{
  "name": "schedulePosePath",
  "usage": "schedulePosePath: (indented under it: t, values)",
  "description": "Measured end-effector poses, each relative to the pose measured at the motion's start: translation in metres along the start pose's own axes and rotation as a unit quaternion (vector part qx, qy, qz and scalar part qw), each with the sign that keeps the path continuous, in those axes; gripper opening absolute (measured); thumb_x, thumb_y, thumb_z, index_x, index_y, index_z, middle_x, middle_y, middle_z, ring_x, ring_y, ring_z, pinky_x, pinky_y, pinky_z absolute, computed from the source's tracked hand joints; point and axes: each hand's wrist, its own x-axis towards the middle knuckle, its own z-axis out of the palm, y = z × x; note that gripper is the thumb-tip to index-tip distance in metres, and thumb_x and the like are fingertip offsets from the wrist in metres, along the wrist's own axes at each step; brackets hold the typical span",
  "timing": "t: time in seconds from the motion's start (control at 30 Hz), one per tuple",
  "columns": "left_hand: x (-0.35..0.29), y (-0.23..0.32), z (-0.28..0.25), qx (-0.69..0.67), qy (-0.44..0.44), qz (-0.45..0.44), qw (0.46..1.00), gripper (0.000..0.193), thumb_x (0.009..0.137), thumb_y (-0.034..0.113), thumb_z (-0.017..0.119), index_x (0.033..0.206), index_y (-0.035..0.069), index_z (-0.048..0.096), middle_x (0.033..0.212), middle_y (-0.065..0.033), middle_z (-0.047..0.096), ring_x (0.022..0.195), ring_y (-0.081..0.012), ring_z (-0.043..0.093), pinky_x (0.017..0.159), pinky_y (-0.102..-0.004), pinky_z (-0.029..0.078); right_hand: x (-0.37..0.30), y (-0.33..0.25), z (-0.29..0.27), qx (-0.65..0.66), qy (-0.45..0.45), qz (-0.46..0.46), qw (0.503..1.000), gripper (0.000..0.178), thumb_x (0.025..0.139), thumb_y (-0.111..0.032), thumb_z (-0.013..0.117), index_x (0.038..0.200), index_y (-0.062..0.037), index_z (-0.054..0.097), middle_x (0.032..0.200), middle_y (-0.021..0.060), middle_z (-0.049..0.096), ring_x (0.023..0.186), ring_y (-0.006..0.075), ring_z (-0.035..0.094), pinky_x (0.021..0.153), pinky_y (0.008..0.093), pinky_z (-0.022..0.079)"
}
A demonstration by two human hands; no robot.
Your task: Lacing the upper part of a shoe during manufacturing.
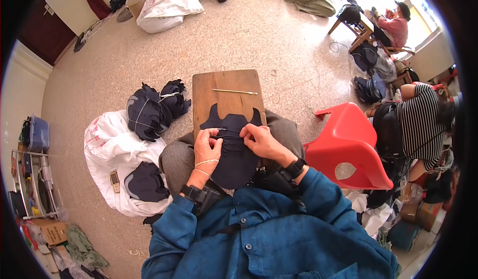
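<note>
A dark navy cloth piece (236,159), shaped like a shoe upper with two horn-like tips, stretches from the wooden stool top (226,82) down over my lap. At its left side my left hand (206,148) is closed in a pinch, with a thin grey needle-like piece (222,129) sticking out from the fingertips. My right hand (260,140) pinches over the cloth's right side. A thin thread (230,136) runs between the two hands across the cloth. Beyond the cloth, a long metal needle-like tool (235,91) lies crosswise on the stool.
Left of me, tied bundles of dark cloth pieces (149,110) lie beside a white sack (107,142) bearing a phone (115,182) and more pieces (146,182). A red plastic chair (343,144) stands at right. Beyond it are a person in stripes (423,122) and another at a table (397,27).
</note>
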Motion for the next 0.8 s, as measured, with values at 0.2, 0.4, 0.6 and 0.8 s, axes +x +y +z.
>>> schedulePosePath:
  t: [0.2, 0.4, 0.6, 0.8]
  values:
    - [0.001, -0.012, 0.001, -0.057, 0.008, 0.006, 0.998, 0.012, 0.091, 0.001, 0.064, 0.103, -0.002, 0.065, 0.093, -0.0082, 0.061, 0.07, -0.0141, 0.062, 0.068, -0.0271, 0.052, -0.01, -0.013, 0.016, 0.041, 0.14, -0.007, 0.989, 0.011, 0.086, -0.004, 0.063, 0.095, -0.0085, 0.062, 0.074, 0.0021, 0.062, 0.075, 0.0204, 0.065, 0.088, 0.0374, 0.043]
    - [0.003, -0.017, -0.004, -0.092, -0.006, -0.013, 0.996, 0.012, 0.094, 0.004, 0.064, 0.104, -0.002, 0.066, 0.094, -0.0062, 0.061, 0.076, -0.0111, 0.062, 0.07, -0.0254, 0.052, -0.023, -0.038, 0.038, -0.131, 0.142, -0.165, 0.967, 0.015, 0.083, -0.002, 0.066, 0.097, -0.0063, 0.063, 0.093, 0.01, 0.065, 0.088, 0.031, 0.063, 0.075, 0.0398, 0.047]
    - [0.0, -0.012, 0.0, -0.095, -0.003, -0.011, 0.995, 0.013, 0.093, 0.004, 0.065, 0.104, -0.003, 0.066, 0.095, -0.0067, 0.062, 0.074, -0.0115, 0.061, 0.07, -0.0259, 0.051, -0.004, -0.032, 0.068, -0.193, 0.163, -0.15, 0.956, 0.015, 0.083, -0.004, 0.066, 0.096, -0.0061, 0.06, 0.088, 0.0105, 0.062, 0.083, 0.0308, 0.062, 0.073, 0.0411, 0.045]
    - [-0.004, -0.01, 0.003, -0.047, 0.005, 0.026, 0.999, 0.018, 0.087, -0.002, 0.067, 0.105, -0.003, 0.065, 0.098, -0.0083, 0.061, 0.071, -0.0128, 0.06, 0.068, -0.0276, 0.051, 0.0, -0.033, 0.071, -0.188, 0.183, -0.151, 0.953, 0.014, 0.083, -0.003, 0.064, 0.095, -0.0064, 0.059, 0.084, 0.0108, 0.061, 0.082, 0.0308, 0.061, 0.073, 0.0407, 0.044]
